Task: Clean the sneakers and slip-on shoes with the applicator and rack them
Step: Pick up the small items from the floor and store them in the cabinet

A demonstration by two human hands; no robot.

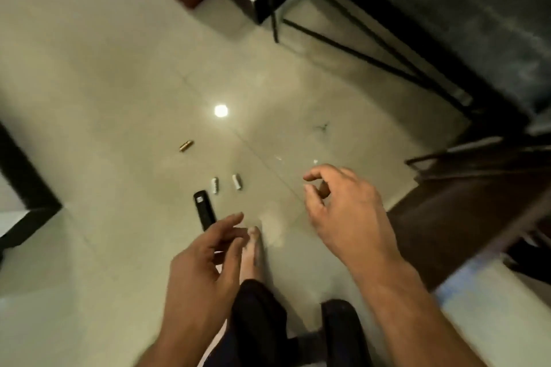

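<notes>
No sneakers, slip-on shoes or applicator show in the head view. My left hand (205, 259) hangs over the tiled floor with relaxed fingers and holds nothing. My right hand (343, 208) is stretched forward at the right, fingers loosely curled, also with nothing in it. A black metal frame rack (357, 48) stands at the upper right under a dark slab. The picture is blurred by motion.
On the floor lie a black remote-like bar (204, 213), two small white cylinders (237, 182) and a gold one (186, 145). My bare foot (253, 250) and dark trouser legs are below. Dark wooden furniture (477, 208) stands at the right.
</notes>
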